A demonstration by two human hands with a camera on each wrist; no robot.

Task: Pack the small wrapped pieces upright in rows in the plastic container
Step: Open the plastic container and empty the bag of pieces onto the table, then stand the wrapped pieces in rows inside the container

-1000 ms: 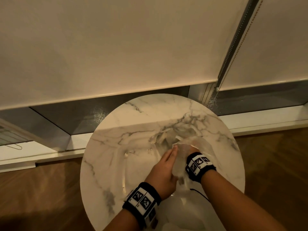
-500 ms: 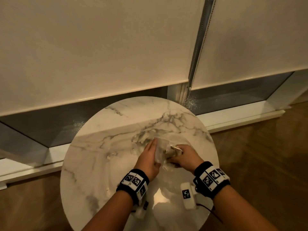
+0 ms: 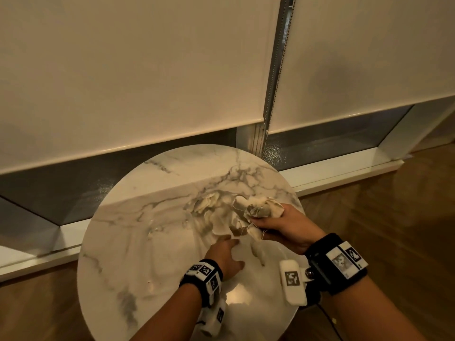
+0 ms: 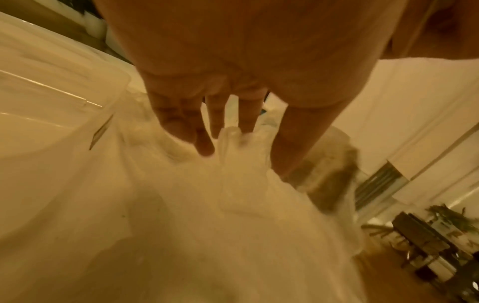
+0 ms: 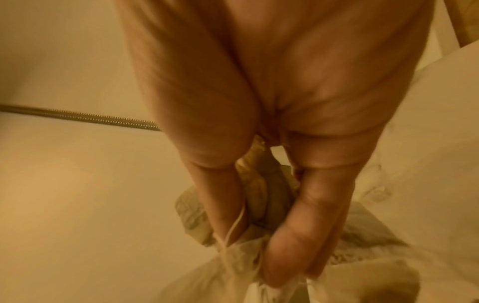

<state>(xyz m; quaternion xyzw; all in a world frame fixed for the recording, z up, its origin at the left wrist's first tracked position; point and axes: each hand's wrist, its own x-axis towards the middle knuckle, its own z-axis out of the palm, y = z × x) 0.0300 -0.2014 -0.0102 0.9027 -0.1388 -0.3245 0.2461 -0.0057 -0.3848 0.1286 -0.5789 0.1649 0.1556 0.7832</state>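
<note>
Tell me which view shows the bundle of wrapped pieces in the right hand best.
The head view: the wrapped pieces show whole, gripped by the right hand. The right wrist view shows them close but half hidden behind fingers. The left wrist view shows only a blur.

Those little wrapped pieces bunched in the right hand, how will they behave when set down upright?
Probably floppy: the wrapped pieces look crumpled and soft where the right hand grips them. Likely light, since several fit one grasp. Their loose strings may snag, and they may slump rather than stand unsupported.
</note>
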